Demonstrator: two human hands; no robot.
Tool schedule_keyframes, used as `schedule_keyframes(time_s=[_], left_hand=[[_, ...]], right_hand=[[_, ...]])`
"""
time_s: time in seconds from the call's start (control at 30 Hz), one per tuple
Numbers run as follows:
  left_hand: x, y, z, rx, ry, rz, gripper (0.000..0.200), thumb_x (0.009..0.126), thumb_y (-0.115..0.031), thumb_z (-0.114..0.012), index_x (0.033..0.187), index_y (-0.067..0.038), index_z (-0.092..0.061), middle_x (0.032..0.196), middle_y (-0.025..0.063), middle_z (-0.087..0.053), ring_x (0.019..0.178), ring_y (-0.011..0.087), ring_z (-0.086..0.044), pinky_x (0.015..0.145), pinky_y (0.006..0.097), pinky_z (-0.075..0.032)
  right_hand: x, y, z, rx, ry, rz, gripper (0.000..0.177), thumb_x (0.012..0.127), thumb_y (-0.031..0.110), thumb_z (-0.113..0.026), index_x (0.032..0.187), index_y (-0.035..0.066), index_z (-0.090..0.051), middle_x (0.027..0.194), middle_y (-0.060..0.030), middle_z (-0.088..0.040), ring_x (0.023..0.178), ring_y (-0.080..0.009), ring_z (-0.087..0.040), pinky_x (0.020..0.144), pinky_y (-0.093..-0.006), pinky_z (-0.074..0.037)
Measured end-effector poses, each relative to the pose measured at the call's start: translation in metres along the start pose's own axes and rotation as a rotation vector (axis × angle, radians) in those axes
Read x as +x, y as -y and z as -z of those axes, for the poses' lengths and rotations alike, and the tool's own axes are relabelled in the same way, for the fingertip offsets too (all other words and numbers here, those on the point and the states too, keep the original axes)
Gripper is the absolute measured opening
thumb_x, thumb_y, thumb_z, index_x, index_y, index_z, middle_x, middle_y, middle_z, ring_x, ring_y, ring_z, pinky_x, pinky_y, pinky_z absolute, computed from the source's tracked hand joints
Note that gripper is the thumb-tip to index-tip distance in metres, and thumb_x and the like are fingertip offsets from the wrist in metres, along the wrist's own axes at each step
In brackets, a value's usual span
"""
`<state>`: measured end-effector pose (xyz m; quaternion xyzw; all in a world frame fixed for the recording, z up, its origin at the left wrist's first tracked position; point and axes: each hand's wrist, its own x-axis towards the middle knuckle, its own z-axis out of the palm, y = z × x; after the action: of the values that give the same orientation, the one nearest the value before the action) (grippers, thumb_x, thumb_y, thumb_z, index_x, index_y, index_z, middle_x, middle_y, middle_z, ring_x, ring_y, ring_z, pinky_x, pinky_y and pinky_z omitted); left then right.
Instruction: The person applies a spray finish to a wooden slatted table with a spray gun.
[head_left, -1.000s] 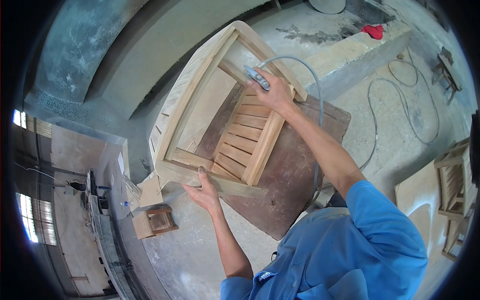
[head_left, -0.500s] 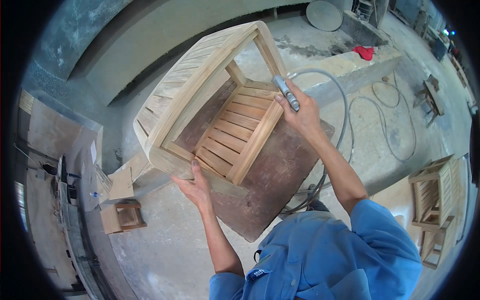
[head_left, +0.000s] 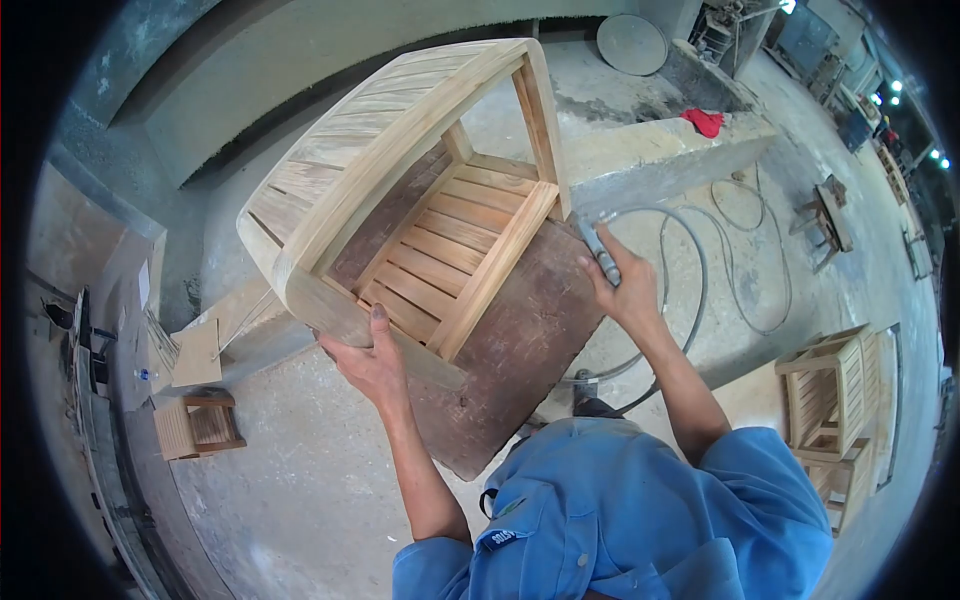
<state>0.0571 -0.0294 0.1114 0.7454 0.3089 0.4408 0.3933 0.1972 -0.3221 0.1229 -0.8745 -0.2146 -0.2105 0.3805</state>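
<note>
Filling the nearest ground below both forearms was the person's blue shirt [head_left: 640, 510]. Just beyond it, the left hand [head_left: 375, 365] was closed on the near lower rail of a slatted wooden table [head_left: 330, 150], fingers curled under the rail and thumb laid up on its face. The table stood tipped on its side between the hands and ahead of them, its slatted top turned away to the left hand's outer side and its inner shelf of slats open toward the person. It rested on a dark brown board [head_left: 540, 330] that lay flat between the two hands.

Out past the board's edge, the right hand [head_left: 628, 290] was wrapped tight round a slim grey air tool [head_left: 598, 252]. The tool's tip pointed up toward the table's nearest leg end; whether it touched the wood could not be told. A grey hose [head_left: 702, 285] looped from the tool round the outside of the right wrist and back toward the shirt.

Well outside the left hand stood a small wooden stool [head_left: 200, 425] on the concrete floor, and well outside the right arm stood stacked slatted chairs [head_left: 840, 390]. Farther on, beyond the right hand, ran a concrete ledge [head_left: 660, 160] with a red cloth [head_left: 705, 122] on it, and a round grey disc [head_left: 630, 42] lay farthest off
</note>
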Motion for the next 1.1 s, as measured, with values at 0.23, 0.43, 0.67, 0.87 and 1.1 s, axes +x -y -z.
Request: schedule_keyframes(time_s=[0.23, 0.43, 0.67, 0.87, 1.1], left_hand=[[-0.007, 0.003, 0.002, 0.003, 0.039, -0.003, 0.073, 0.09, -0.042, -0.066, 0.134, 0.006, -0.035, 0.118, 0.0239, -0.057, 0.106, 0.0296, -0.056, 0.094, 0.036, -0.042], [-0.029, 0.026, 0.005, -0.04, 0.055, -0.055, 0.071, 0.093, -0.051, -0.056, 0.131, 0.006, -0.037, 0.114, 0.0221, -0.056, 0.103, 0.0285, -0.054, 0.093, 0.0374, -0.042], [-0.053, 0.06, 0.024, 0.073, 0.146, -0.049, 0.054, 0.097, -0.042, -0.053, 0.119, 0.006, -0.044, 0.104, 0.0168, -0.057, 0.099, 0.0245, -0.054, 0.09, 0.0364, -0.042], [-0.089, 0.071, 0.024, 0.098, -0.05, 0.163, 0.049, 0.098, -0.029, -0.055, 0.128, 0.008, -0.047, 0.111, 0.016, -0.059, 0.1, 0.0228, -0.055, 0.09, 0.0367, -0.044], [-0.298, 0.093, 0.023, 0.031, 0.106, 0.917, 0.048, 0.092, -0.025, -0.062, 0.127, 0.005, -0.052, 0.097, 0.0084, -0.061, 0.085, 0.0142, -0.055, 0.076, 0.0287, -0.047]], right_hand=[[0.006, 0.021, 0.024, 0.354, 0.033, -0.148, 0.041, 0.085, 0.014, -0.07, 0.122, -0.001, -0.061, 0.112, -0.0205, -0.068, 0.104, -0.0266, -0.067, 0.089, -0.0337, -0.05], [-0.023, 0.005, 0.023, 0.652, 0.347, -0.075, 0.048, 0.09, 0.022, -0.066, 0.129, -0.005, -0.055, 0.091, -0.0078, -0.066, 0.079, -0.0119, -0.062, 0.073, -0.0274, -0.05], [-0.03, 0.015, 0.034, 0.922, 0.578, -0.14, 0.056, 0.088, 0.031, -0.069, 0.128, -0.005, -0.055, 0.087, -0.0093, -0.067, 0.078, -0.0151, -0.064, 0.072, -0.0286, -0.052], [-0.016, 0.017, 0.062, 1.021, 0.641, 0.188, 0.053, 0.085, 0.02, -0.072, 0.128, -0.005, -0.056, 0.092, -0.0107, -0.07, 0.079, -0.0157, -0.068, 0.074, -0.0297, -0.054], [-0.052, 0.022, 0.069, 0.92, 0.691, 0.315, 0.053, 0.081, 0.018, -0.075, 0.127, -0.001, -0.057, 0.092, -0.0131, -0.07, 0.07, -0.0195, -0.067, 0.067, -0.0288, -0.053]])
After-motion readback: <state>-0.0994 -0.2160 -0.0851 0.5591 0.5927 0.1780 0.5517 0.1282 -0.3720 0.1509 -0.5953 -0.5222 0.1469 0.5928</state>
